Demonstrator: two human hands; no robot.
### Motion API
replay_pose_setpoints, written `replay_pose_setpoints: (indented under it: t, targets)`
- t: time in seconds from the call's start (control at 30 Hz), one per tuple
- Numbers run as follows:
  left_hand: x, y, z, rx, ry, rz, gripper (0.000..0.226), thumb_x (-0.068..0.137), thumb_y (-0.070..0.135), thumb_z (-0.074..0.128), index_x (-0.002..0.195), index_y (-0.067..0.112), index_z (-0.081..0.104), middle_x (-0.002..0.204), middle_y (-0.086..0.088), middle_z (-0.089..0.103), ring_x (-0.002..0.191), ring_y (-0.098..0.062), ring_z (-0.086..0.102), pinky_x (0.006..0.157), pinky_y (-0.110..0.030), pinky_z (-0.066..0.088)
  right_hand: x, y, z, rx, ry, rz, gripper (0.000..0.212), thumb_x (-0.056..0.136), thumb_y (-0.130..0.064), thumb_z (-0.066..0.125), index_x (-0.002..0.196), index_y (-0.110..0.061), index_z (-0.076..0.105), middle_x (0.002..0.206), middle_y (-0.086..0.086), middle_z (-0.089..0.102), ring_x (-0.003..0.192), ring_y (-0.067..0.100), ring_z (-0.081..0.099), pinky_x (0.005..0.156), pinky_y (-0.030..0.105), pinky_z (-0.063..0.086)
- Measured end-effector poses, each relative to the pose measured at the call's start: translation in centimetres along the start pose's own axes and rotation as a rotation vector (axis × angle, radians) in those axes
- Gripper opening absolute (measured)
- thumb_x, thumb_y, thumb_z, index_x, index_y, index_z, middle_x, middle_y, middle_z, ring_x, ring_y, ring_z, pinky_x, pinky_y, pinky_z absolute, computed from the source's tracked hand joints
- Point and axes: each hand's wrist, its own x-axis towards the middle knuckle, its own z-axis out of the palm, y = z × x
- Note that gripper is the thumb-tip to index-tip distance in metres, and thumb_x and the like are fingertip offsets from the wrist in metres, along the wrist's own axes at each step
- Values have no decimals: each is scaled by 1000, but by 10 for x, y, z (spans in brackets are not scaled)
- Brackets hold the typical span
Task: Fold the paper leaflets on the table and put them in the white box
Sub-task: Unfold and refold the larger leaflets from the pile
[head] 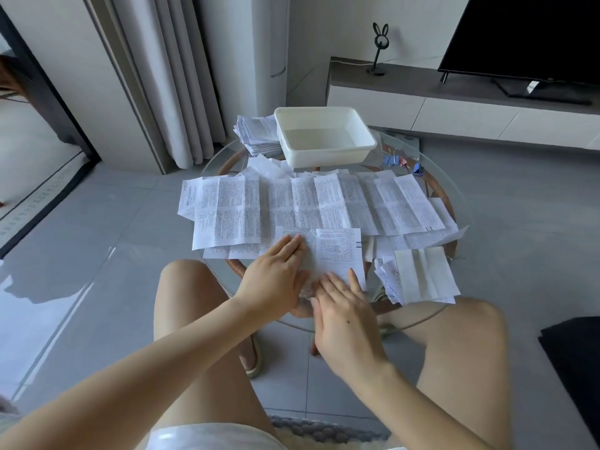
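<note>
My left hand (276,280) and right hand (347,319) press flat on one part-folded leaflet (337,251); the white box (324,157) looks empty. Many unfolded leaflets (292,203) await folding.

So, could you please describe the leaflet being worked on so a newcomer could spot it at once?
Find the round glass table. At its near edge, in front of the row of spread leaflets, lies one leaflet. It alone has the left hand and right hand pressed flat on it.
</note>
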Motion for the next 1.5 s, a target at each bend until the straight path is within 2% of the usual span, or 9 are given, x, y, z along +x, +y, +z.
replay_pose_setpoints:
  t: [0.07, 0.23, 0.33, 0.53, 0.77, 0.93, 1.07, 1.23, 1.5]
  targets:
    - [0, 0, -1, -6, -17, 7, 60, 97, 43, 29, 141, 5, 42, 151, -6, 35, 142, -23, 28, 115, -30, 21, -5, 8, -4, -29, -6, 21, 44, 90, -20, 34, 99, 0, 71, 106, 15, 70, 106, 27, 65, 109, 41, 25]
    - [1, -2, -2, 4, -48, 14, 56, 101, 38, 35, 150, 12, 26, 158, 2, 17, 147, -14, 9, 117, -25, 10, -17, 22, -10, -79, -14, 79, 63, 100, -27, 14, 102, 1, 71, 109, 15, 69, 107, 27, 65, 107, 42, 26]
    - [1, -3, -4, -12, -59, 13, 56, 101, 38, 35, 149, 12, 26, 158, 3, 16, 147, -13, 8, 116, -24, 9, -17, 23, -7, -86, 26, 83, 57, 99, -26, 21, 100, 0, 72, 107, 15, 70, 105, 26, 66, 108, 43, 29]
    - [0, -1, -6, 0, -75, 13, 56, 102, 39, 31, 150, 13, 22, 158, 4, 13, 147, -12, 5, 114, -20, 1, -17, 23, -5, -97, 81, 74, 71, 100, -29, 8, 98, 0, 72, 104, 15, 71, 102, 26, 67, 105, 42, 28]
    - [0, -1, -5, 15, -95, -2, 57, 102, 40, 28, 152, 14, 18, 159, 5, 10, 147, -12, 1, 115, -21, 0, -19, 31, 0, -144, 83, 7, 51, 93, -23, 28, 98, 1, 73, 104, 15, 71, 101, 27, 67, 106, 43, 29]
    - [0, -1, -5, 7, -84, 6, 57, 102, 40, 27, 152, 14, 17, 159, 4, 9, 147, -12, 0, 113, -20, -3, -19, 30, -2, -122, 101, -9, 75, 100, -29, 4, 100, 1, 72, 105, 15, 71, 102, 27, 67, 103, 42, 29]
    - [-1, -2, -1, -11, -56, 23, 55, 102, 38, 30, 150, 12, 23, 158, 3, 14, 147, -14, 5, 111, -18, -4, -25, 33, -7, -82, 105, -61, 67, 101, -30, 12, 102, 0, 72, 107, 14, 70, 102, 25, 67, 105, 41, 30]
    - [-2, -10, -1, 7, -92, 96, 77, 89, 54, 4, 147, 11, 31, 156, 1, 23, 146, -16, 14, 114, -21, 2, -33, 34, -12, -29, 140, -150, 41, 85, -25, 42, 99, -2, 73, 101, 10, 73, 95, 21, 69, 103, 36, 35]
    - [-5, -32, -10, 95, -227, 182, 102, 67, 66, -37, 151, 22, 1, 155, 11, -5, 141, -5, -14, 111, -18, -13, -35, 51, -20, 17, 58, -255, 62, 103, -33, 16, 107, -7, 72, 110, 5, 70, 103, 14, 67, 97, 41, 49]
